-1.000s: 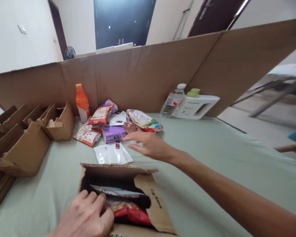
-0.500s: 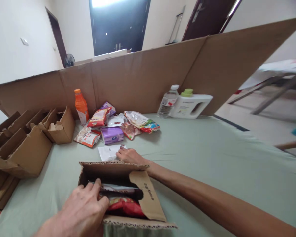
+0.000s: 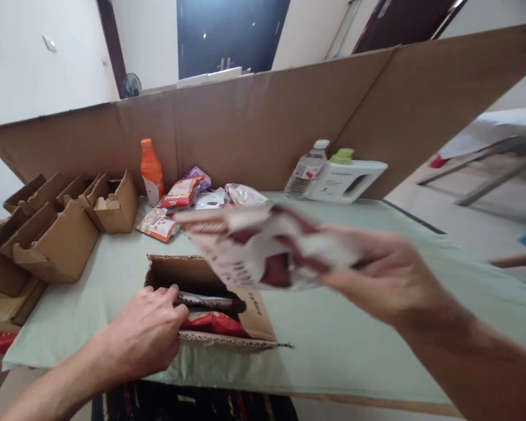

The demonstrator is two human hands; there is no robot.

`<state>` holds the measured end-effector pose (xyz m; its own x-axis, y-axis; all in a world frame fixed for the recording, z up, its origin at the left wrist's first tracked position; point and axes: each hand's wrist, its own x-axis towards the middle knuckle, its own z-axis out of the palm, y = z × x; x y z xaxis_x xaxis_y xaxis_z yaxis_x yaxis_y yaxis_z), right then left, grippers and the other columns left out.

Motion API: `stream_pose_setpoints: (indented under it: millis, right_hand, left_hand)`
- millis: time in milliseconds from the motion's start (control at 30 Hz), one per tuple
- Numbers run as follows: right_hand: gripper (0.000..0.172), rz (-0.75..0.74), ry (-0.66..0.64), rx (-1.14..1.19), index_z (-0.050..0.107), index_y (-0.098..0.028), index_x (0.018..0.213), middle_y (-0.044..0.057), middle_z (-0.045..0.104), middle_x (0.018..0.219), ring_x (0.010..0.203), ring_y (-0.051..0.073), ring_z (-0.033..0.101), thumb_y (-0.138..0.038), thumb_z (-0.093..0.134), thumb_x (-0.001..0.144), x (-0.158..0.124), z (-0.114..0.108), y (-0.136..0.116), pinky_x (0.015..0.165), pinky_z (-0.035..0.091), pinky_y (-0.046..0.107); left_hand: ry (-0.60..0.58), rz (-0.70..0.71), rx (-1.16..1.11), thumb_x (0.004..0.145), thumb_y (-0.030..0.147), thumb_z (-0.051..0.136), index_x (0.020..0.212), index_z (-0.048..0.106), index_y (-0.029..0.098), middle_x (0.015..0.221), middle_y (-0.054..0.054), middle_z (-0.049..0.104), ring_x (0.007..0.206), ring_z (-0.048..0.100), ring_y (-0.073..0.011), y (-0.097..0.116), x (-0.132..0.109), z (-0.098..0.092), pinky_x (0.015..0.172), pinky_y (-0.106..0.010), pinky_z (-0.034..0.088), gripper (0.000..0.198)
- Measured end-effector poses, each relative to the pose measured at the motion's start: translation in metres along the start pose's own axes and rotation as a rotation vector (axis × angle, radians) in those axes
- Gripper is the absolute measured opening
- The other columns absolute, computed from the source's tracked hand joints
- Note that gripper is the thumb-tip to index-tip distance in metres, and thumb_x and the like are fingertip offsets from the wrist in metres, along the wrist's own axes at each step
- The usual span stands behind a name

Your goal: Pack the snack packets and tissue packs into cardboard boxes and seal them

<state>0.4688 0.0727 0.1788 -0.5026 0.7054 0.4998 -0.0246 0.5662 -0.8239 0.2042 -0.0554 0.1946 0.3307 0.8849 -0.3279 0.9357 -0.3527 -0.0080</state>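
In the head view, my right hand (image 3: 377, 269) pinches the right end of a white-and-brown snack packet (image 3: 241, 245), blurred by motion and held above the table. Below it stands an open cardboard box (image 3: 256, 316), whose back right part the packet hides. My left hand (image 3: 149, 327) is closed over the box's left end, with its fingertips curled inside. Within the box, a red packet (image 3: 214, 323) lies along the front and a whitish packet with dark print (image 3: 208, 301) stands behind it.
Several empty cardboard boxes (image 3: 55, 248) stand at the left. Toward the back are an orange bottle (image 3: 151, 175), several snack packets (image 3: 182, 192), a clear water bottle (image 3: 305, 172) and a white jug with a green cap (image 3: 337, 181). A tall cardboard panel (image 3: 245, 131) closes off the back.
My right hand has lifted the white packet off the table and brought it up and to the right. My left hand stays at the box. The view has shifted slightly.
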Motion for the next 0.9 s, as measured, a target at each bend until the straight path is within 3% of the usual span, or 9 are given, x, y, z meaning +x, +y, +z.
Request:
stream_pose_setpoints:
  millis: [133,233,333,433,567,667,767,833,900]
  right_hand:
    - [0.029,-0.122,-0.310,-0.397,0.076,-0.020,0.105,0.005,0.080,0.094,0.078,0.016,0.074,-0.015,0.050,0.093,0.004,0.042,-0.011,0.072,0.058,0.025]
    - [0.035,-0.048,-0.579,-0.692,0.074,-0.016,0.118,0.013,0.078,0.114,0.099,0.025,0.075,-0.018,0.053,0.091,0.008,0.055,0.005,0.087,0.058,0.035]
    - [0.046,-0.013,-0.699,-0.811,0.068,-0.014,0.131,0.018,0.072,0.129,0.116,0.031,0.069,-0.024,0.062,0.087,0.010,0.060,0.018,0.099,0.054,0.042]
    - [0.033,0.007,-0.773,-0.795,0.073,-0.017,0.119,0.014,0.075,0.118,0.106,0.027,0.072,-0.022,0.060,0.089,0.014,0.070,0.023,0.092,0.054,0.037]
    - [0.019,0.048,-0.973,-0.736,0.076,-0.016,0.097,0.011,0.078,0.094,0.085,0.024,0.074,-0.016,0.059,0.087,0.018,0.080,0.020,0.076,0.054,0.030]
    - [0.025,-0.057,-0.865,-0.615,0.076,-0.017,0.105,0.010,0.079,0.102,0.093,0.022,0.074,-0.015,0.055,0.091,0.023,0.067,0.014,0.082,0.055,0.029]
    - [0.031,-0.146,-0.491,-0.575,0.074,-0.020,0.115,0.007,0.078,0.109,0.098,0.019,0.073,-0.024,0.047,0.102,0.045,0.040,0.024,0.088,0.055,0.028]
    - [0.034,-0.092,-0.298,-0.797,0.072,-0.022,0.119,0.007,0.077,0.114,0.102,0.019,0.071,-0.026,0.042,0.105,0.073,0.025,0.047,0.090,0.055,0.030]
    - [0.034,0.013,-0.253,-1.115,0.069,-0.020,0.126,0.011,0.073,0.125,0.115,0.023,0.067,-0.022,0.043,0.104,0.106,0.021,0.082,0.097,0.052,0.035]
  left_hand:
    - [-0.007,0.002,0.013,0.088,0.016,0.058,0.101,0.071,0.015,0.106,-0.015,0.073,0.098,0.071,-0.0309,0.001,0.002,-0.002,0.086,-0.044,0.057,0.019]
    - [-0.010,-0.004,0.041,0.089,0.018,0.058,0.100,0.071,0.015,0.108,-0.014,0.073,0.098,0.070,-0.0310,0.001,-0.001,0.001,0.085,-0.044,0.056,0.018]
    - [0.018,0.010,0.043,0.089,0.018,0.059,0.098,0.071,0.015,0.107,-0.013,0.072,0.097,0.070,-0.0302,0.001,-0.003,0.003,0.086,-0.043,0.055,0.016]
    - [0.029,0.029,0.035,0.089,0.019,0.059,0.098,0.072,0.015,0.105,-0.013,0.072,0.096,0.070,-0.0302,-0.001,-0.002,0.005,0.086,-0.043,0.054,0.016]
    - [0.036,0.031,0.016,0.091,0.020,0.057,0.100,0.071,0.016,0.107,-0.013,0.072,0.099,0.069,-0.0305,-0.002,-0.003,0.008,0.089,-0.045,0.054,0.017]
    - [0.028,0.023,-0.015,0.092,0.020,0.057,0.100,0.071,0.016,0.109,-0.014,0.072,0.100,0.069,-0.0314,-0.002,-0.004,0.008,0.093,-0.048,0.054,0.017]
    - [0.031,0.019,-0.045,0.088,0.020,0.061,0.099,0.072,0.015,0.108,-0.014,0.072,0.100,0.069,-0.0320,-0.003,-0.002,0.009,0.093,-0.050,0.054,0.016]
    - [0.061,0.030,-0.042,0.086,0.022,0.066,0.097,0.072,0.016,0.105,-0.014,0.073,0.096,0.069,-0.0311,-0.005,0.001,0.013,0.090,-0.047,0.054,0.014]
    - [0.109,0.058,-0.001,0.084,0.026,0.071,0.092,0.070,0.016,0.100,-0.013,0.073,0.089,0.069,-0.0290,-0.010,0.006,0.026,0.081,-0.043,0.054,0.013]
